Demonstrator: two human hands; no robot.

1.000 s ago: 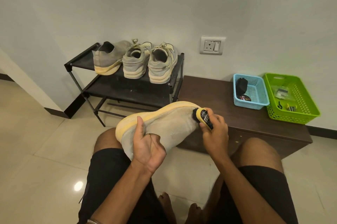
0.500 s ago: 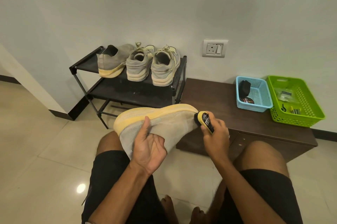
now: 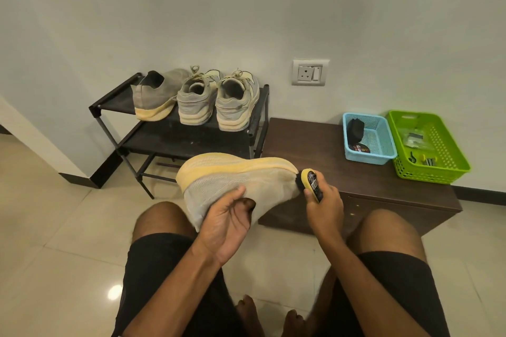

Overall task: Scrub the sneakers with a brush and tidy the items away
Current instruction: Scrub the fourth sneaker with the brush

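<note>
The left hand grips one grey knit sneaker sole-up above the knees, fingers inside its opening, while the right hand curls round a yellow brush at its toe; the brush's label is unreadable. Three more sneakers sit on the shoe rack, and two baskets, blue and green, stand on the bench.

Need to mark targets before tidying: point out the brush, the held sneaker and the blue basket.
brush [image 3: 312,181], head view, on its yellow back.
held sneaker [image 3: 241,177], head view, on its mesh side.
blue basket [image 3: 367,157], head view, on its front wall.
</note>
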